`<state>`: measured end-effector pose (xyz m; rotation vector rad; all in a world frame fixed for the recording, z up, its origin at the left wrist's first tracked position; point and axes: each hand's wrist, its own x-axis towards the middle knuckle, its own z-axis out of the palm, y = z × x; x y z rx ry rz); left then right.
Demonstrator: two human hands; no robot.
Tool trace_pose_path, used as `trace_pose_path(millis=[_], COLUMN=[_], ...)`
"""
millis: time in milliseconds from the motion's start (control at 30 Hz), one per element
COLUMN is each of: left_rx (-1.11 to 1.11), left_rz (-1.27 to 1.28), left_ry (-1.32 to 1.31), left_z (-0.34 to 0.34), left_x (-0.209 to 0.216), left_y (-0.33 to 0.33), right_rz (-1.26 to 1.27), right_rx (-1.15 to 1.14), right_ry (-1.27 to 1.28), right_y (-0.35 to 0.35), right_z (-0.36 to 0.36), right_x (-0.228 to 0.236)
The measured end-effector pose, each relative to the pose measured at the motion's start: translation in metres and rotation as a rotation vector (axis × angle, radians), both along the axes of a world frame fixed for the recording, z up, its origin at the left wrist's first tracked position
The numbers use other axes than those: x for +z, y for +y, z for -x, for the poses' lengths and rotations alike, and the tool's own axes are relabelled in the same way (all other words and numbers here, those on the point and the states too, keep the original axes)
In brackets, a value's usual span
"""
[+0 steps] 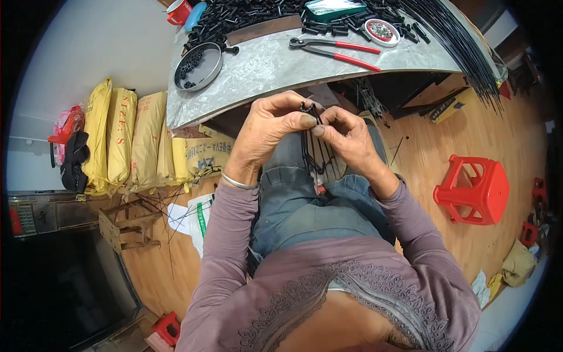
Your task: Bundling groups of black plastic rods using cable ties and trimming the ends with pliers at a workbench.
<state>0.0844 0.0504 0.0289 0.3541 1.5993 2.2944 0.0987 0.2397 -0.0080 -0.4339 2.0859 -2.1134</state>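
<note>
Over my lap, just off the table's near edge, both hands meet around a bundle of thin black rods (309, 154). The rods come together at a small black curled end at the top and hang down between my legs. My left hand (261, 132) is closed, its thumb and fingers pinching the top of the bundle. Close beside it, my right hand (353, 139) also pinches the rods, thumb and forefinger near my left thumb. The exact join under the fingertips is hidden. Red-handled pincers (358, 63) lie on the table beyond my hands.
The grey table (258, 70) bears a round dish of black rings (217, 72), a white dish of small metal bits (396, 40), many black tubular parts (246, 12) and long black rods (463, 47). Yellow sacks (120, 141) stand left; a red stool (495, 190) stands right.
</note>
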Motion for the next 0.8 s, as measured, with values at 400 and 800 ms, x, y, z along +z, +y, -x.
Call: trace_pose_path(millis=[400, 800], left_rx=[-0.029, -0.070], left_rz=[-0.289, -0.275], left_ry=[0.003, 0.048], left_z=[0.001, -0.007], left_x=[-0.017, -0.022], left_y=[0.013, 0.027], right_rz=[-0.127, 0.054], right_rx=[0.060, 0.133], right_ry=[0.098, 0.405], right_y=[0.009, 0.028], right_z=[0.003, 0.019], right_x=[0.018, 0.051])
